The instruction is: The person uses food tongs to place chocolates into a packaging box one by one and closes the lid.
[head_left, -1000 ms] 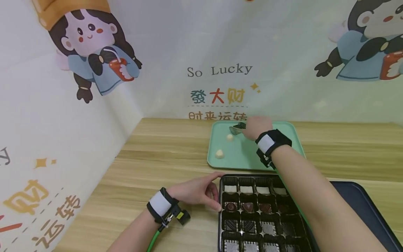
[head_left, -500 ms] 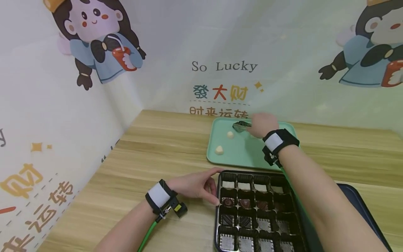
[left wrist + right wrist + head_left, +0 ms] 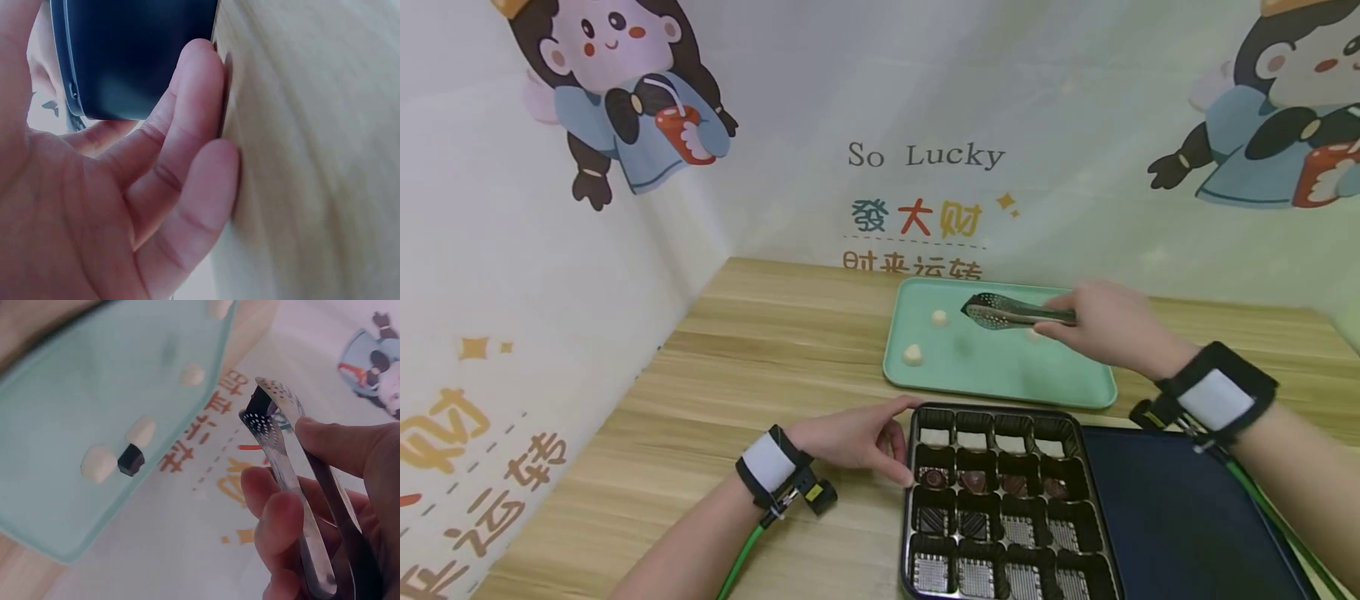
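My right hand [image 3: 1112, 325] holds metal tongs [image 3: 1018, 313] with perforated tips above the mint-green tray [image 3: 985, 362]. In the right wrist view, a dark chocolate [image 3: 261, 402] sits between the tong tips. My left hand [image 3: 857, 437] holds the upper left corner of a black compartment box [image 3: 1000, 407], thumb against its side and forefinger at the corner. White pieces fill its far row, and brown chocolates [image 3: 973, 482] the row below. Two dark striped chocolates [image 3: 933, 522] lie in the third row. In the left wrist view, curled fingers [image 3: 200, 94] rest beside the box wall.
On the mint-green tray lie several white pieces [image 3: 99, 464] and one dark chocolate [image 3: 130, 460]. A dark blue tray-like panel [image 3: 1180, 508] lies right of the box. Behind the wooden table [image 3: 760, 350] hangs a printed cloth [image 3: 1075, 167].
My right hand has lifted the tongs and drawn them to the right, and their tips now stand over the mint-green tray. My left hand stays at the box corner.
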### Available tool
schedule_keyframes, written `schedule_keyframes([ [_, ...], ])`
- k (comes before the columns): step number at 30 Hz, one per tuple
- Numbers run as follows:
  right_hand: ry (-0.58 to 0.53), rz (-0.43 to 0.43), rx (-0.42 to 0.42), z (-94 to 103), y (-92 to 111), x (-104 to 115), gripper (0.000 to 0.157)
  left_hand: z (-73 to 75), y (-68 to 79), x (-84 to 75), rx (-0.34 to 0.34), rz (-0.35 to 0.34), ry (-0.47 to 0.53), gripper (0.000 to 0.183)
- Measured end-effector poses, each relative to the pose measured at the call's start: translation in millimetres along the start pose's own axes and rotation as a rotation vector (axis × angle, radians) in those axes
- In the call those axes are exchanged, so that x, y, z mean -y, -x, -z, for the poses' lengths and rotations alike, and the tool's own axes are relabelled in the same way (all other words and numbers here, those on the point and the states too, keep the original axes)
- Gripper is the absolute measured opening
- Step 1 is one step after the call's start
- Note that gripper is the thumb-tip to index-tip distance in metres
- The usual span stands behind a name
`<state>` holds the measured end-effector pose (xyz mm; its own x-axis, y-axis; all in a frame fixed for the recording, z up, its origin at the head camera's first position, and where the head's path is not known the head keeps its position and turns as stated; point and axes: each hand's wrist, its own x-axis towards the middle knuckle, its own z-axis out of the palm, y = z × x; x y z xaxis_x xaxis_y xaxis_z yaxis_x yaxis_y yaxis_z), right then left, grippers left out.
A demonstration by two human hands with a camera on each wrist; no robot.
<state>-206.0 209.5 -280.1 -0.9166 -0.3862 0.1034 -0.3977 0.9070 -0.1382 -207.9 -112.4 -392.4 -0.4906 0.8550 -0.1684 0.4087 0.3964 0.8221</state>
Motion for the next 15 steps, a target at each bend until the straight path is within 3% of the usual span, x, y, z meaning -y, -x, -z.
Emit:
schedule_keyframes([
  [9,0.058,0.139,-0.130,-0.5,100.7,9.9,0.038,1.2,-3.2,0.0,0.003,0.014,-0.016,0.094],
  [15,0.031,0.210,-0.030,-6.5,137.2,19.6,0.036,-0.3,-2.0,0.3,0.003,-0.003,-0.027,0.094],
])
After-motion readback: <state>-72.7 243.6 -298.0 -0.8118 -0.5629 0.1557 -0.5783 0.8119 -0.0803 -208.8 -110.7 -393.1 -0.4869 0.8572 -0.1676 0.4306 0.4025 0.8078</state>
